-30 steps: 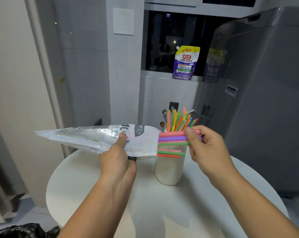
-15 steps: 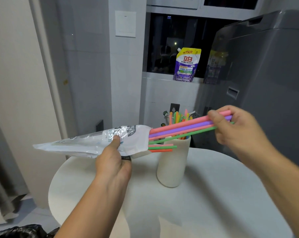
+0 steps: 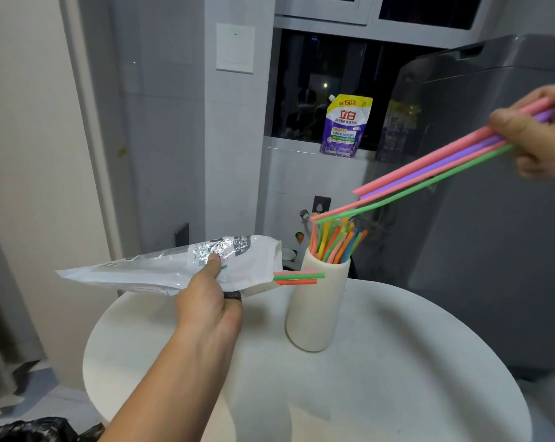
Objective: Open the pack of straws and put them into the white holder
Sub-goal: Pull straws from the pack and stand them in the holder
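Note:
My left hand point(image 3: 207, 299) grips the opened white plastic straw pack point(image 3: 171, 269), held level above the round table. A few pink, green and orange straws point(image 3: 298, 277) stick out of its open end. The white holder point(image 3: 316, 309) stands upright on the table just right of the pack, with several coloured straws point(image 3: 335, 242) in it. My right hand point(image 3: 539, 132) is raised at the upper right and pinches a bunch of pink, purple and green straws point(image 3: 429, 173). Their free ends slant down to just above the holder's straws.
The round white table point(image 3: 381, 393) fills the lower view. A grey appliance point(image 3: 492, 218) stands close behind on the right. A purple detergent pouch point(image 3: 346, 126) sits on the window ledge. A black bag point(image 3: 30, 430) lies at the bottom left.
My right hand has pulled the bunch of straws fully out of the pack and lifted it up and to the right. The left hand and pack have stayed about where they were.

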{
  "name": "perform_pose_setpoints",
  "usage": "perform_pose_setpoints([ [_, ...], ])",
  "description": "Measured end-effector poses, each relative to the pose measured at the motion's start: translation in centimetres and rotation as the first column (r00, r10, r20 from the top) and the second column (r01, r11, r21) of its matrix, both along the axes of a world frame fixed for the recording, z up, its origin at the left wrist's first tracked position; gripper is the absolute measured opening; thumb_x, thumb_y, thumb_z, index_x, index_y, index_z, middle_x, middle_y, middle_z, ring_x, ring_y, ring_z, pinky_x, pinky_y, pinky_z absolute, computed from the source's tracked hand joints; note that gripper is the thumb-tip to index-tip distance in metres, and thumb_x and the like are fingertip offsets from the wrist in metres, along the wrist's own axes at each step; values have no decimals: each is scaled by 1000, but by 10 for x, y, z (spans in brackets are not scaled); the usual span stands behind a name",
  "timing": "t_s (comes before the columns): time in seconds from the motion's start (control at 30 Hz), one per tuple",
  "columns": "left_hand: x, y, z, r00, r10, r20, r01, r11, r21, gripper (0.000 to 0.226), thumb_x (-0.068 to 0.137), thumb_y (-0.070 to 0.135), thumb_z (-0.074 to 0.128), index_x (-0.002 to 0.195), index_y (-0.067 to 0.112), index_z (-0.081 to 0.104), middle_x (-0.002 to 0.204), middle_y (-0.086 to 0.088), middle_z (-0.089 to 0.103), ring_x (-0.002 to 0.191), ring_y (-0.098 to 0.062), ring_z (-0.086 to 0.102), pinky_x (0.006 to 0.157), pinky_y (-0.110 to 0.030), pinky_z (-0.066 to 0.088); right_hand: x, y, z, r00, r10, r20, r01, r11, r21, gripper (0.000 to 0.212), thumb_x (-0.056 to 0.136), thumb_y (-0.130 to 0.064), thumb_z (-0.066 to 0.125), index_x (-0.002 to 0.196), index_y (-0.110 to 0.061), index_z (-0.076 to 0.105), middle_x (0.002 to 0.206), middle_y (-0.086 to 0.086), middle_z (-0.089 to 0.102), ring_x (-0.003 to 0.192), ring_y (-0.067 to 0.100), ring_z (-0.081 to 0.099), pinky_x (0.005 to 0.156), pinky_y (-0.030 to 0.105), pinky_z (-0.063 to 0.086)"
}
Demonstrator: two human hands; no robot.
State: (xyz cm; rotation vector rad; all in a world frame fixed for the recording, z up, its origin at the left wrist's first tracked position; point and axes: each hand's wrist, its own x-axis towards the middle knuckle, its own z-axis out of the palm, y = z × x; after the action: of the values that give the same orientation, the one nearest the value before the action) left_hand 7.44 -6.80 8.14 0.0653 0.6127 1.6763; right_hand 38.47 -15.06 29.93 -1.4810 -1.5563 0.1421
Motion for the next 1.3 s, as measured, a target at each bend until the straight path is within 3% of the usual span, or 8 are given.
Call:
perform_pose_setpoints([
  [0.1, 1, -1, -1, 1000, -3, -7, 3, 1000, 1, 35, 98, 5, 66, 132, 13, 65, 117, 0, 78, 93, -14, 77, 82, -32, 64, 18, 7, 26, 973, -138, 184, 126, 989, 75, 57, 64, -90, 57, 78, -34, 61, 54, 16, 56, 44, 26, 52, 52, 52, 56],
  [0.23, 3, -1, -1, 1000, -14, -18, 14, 1000, -1, 33, 99, 5, 66, 130, 13, 65, 115, 0, 77, 89, -13, 77, 75, -30, 64, 4, 4, 45, 895, -206, 396, 182, 978, 97, 59, 69, -89, 54, 82, -31, 60, 57, 18, 58, 47, 29, 57, 35, 44, 49],
  [0.33, 5, -1, -2, 1000, -17, -20, 17, 1000, 1, 36, 98, 5, 66, 134, 13, 64, 119, -1, 77, 93, -13, 76, 79, -31, 63, -26, 2, 44, 864, -180, 470, 164, 984, 75, 37, 82, -70, 61, 83, -32, 61, 61, 18, 60, 49, 32, 56, 42, 39, 52],
  [0.47, 7, -2, -3, 999, -30, -17, 29, 1000, -3, 36, 98, 6, 67, 133, 13, 65, 120, 0, 77, 95, -13, 77, 76, -28, 64, -42, 21, 49, 839, -153, 523, 129, 988, 82, 34, 89, -52, 64, 78, -20, 60, 63, 13, 58, 52, 31, 51, 55, 33, 47],
  [0.7, 7, -3, -3, 999, -33, -23, 33, 999, 10, 38, 98, 5, 67, 135, 11, 65, 122, -1, 76, 97, -12, 76, 82, -28, 63, -51, 27, 61, 815, -95, 572, 142, 989, -38, 31, 93, -45, 63, 84, -16, 62, 67, 5, 54, 56, 18, 47, 50, 29, 34],
  [0.97, 9, -6, -4, 998, -56, -30, 56, 998, -5, 36, 99, 6, 65, 135, 9, 64, 124, -2, 75, 98, -11, 74, 71, -22, 62, -62, 48, 59, 813, 8, 582, 101, 983, -155, 35, 91, -49, 65, 88, -14, 66, 69, 2, 55, 57, 14, 47, 50, 27, 37],
  [1.17, 11, -6, -6, 998, -57, -36, 57, 998, 12, 37, 99, 7, 64, 137, 9, 63, 125, -3, 75, 103, -13, 73, 77, -25, 62, -66, 63, 53, 809, 81, 581, 60, 974, -220, 35, 89, -49, 68, 87, -14, 67, 68, 4, 55, 56, 16, 49, 47, 26, 40],
  [1.3, 13, -6, -6, 997, -61, -45, 63, 998, 28, 37, 100, 7, 63, 137, 10, 63, 125, -2, 75, 98, -12, 74, 78, -26, 62, -68, 70, 45, 796, 119, 594, 42, 967, -250, 34, 88, -49, 68, 87, -16, 67, 84, 12, 67, 68, 23, 59, 56, 33, 50],
])
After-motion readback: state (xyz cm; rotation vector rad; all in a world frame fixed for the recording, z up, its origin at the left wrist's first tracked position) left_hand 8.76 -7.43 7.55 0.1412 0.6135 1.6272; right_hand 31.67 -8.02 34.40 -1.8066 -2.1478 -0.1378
